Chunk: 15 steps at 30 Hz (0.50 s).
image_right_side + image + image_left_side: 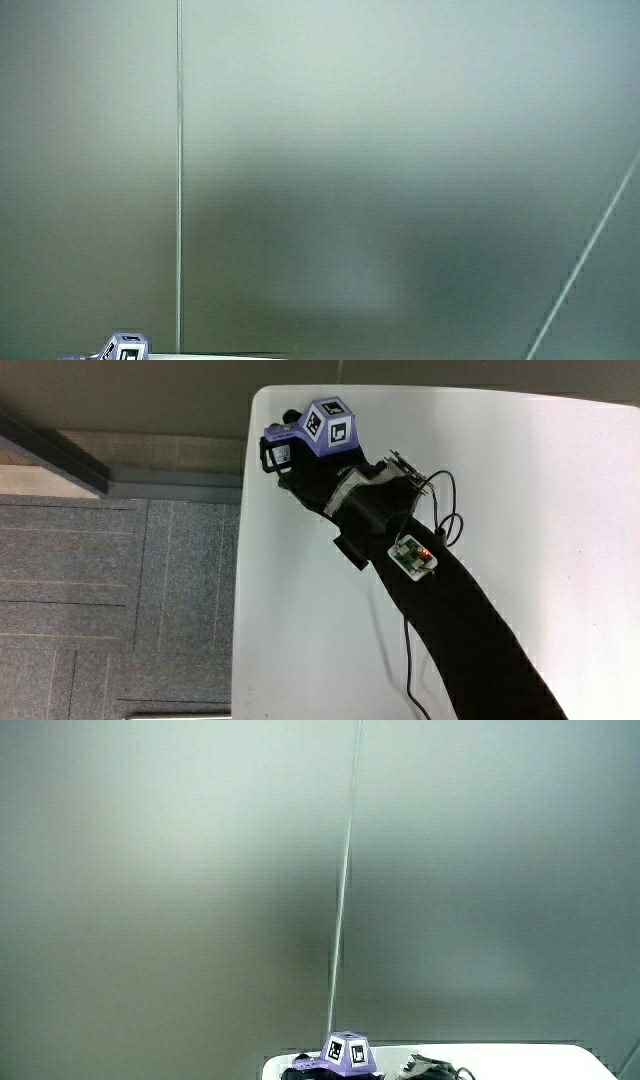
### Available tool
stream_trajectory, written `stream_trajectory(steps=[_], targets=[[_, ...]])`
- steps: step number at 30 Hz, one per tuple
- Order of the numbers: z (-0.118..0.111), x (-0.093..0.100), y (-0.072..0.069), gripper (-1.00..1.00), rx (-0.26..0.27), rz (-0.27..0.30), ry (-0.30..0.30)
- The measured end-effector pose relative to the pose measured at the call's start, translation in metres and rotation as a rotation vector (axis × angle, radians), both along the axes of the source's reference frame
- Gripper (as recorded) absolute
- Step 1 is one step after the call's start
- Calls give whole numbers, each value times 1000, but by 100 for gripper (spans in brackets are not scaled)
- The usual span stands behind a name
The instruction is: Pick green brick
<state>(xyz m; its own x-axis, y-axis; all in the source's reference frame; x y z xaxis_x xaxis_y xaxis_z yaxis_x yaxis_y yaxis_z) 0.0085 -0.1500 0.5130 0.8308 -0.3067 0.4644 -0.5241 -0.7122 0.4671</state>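
White table [540,480] filled the main view, grey carpet [100,590] beside its edge. The hand [310,460] sat over the table's corner, farther from the person than the forearm [460,630], patterned cube [330,425] facing up. Its grip could not be told. 1 small circuit board [412,555] rode the forearm. Both side views gave mostly pale wall, the cube [347,1053] [125,350] just peeking. The green brick showed in no view.
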Motion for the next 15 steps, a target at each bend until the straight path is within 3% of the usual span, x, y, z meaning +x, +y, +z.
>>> stream_trajectory(steps=[2, 10, 15], targets=[[-2, 0, 2, 100, 11, -4, -14], [2, 3, 3, 100, 54, 7, -25], [-5, 6, 2, 100, 73, 2, -66]])
